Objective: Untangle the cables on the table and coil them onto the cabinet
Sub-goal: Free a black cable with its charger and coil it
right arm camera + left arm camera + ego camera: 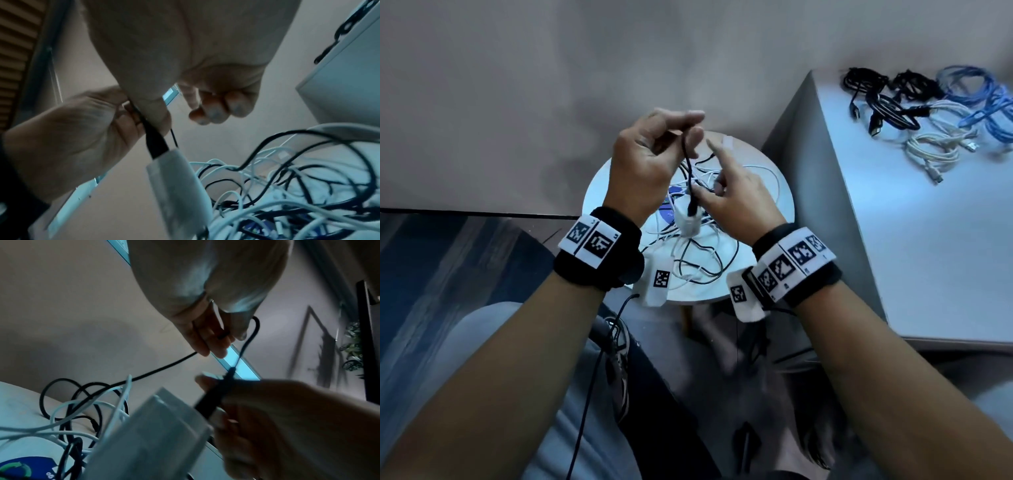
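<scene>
Wristbands: black bands [599, 255] with white coded tags sit on both forearms, nearest the head camera.
Right hand: right hand [736, 202] pinches the black plug [692, 207] between thumb and fingers where it enters the white adapter; index finger points forward, clear of the cable.
White adapter: white adapter [688, 222] hangs from the black plug just above the table, lifted off the pile.
Left hand: left hand [650, 157] is raised above the table, thumb and fingertips pinching the black cable [686, 157] higher up its run.
Black cable: it drops from the left hand's pinch to the plug; in the left wrist view it loops over the fingers and a further run trails down into the pile.
Table: round white table [784, 192] carries a tangled pile of cables [709, 260], black and white strands crossing one another.
Cabinet: white cabinet [893, 240] stands just right of the table; coiled cables [928, 113], black, white and blue, lie at its far end.
</scene>
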A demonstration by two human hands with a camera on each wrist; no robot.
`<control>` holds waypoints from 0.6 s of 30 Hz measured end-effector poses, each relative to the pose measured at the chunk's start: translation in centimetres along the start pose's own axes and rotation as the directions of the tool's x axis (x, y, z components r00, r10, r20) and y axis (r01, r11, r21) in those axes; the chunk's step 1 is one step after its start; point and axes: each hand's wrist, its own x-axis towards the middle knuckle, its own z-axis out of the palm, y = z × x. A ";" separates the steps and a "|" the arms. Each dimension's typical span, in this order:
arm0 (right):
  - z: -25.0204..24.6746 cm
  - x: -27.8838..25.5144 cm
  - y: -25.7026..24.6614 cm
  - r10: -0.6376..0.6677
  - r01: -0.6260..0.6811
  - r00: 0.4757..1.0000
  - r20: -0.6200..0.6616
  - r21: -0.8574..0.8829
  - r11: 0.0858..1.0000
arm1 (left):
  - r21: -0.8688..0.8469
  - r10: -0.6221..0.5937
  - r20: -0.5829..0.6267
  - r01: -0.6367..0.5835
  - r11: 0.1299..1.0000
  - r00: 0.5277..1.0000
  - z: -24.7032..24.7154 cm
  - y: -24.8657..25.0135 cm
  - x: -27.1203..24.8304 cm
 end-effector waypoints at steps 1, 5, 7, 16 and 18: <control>0.3 0.9 -0.3 -0.017 0.012 0.998 0.053 0.079 0.997 | 0.003 -0.013 0.027 0.013 1.000 1.000 0.3 0.3 -0.2; 0.7 4.1 -0.7 -0.061 0.052 0.994 0.093 0.100 0.994 | 0.073 0.015 0.144 -0.026 0.997 0.989 0.8 0.7 -0.6; -0.2 4.6 -1.0 -0.083 0.071 0.993 0.080 0.146 0.987 | 0.168 0.073 0.163 -0.100 0.981 0.984 0.7 0.5 -0.7; -4.3 5.0 -2.5 -0.114 0.103 0.993 -0.015 0.569 0.816 | 0.543 -0.227 0.192 0.089 0.835 0.955 -0.2 -5.8 -2.0; -5.7 4.5 -3.5 -0.144 0.138 0.989 -0.044 0.642 0.754 | 0.559 -0.266 0.181 0.123 0.820 0.947 -0.2 -6.5 -2.1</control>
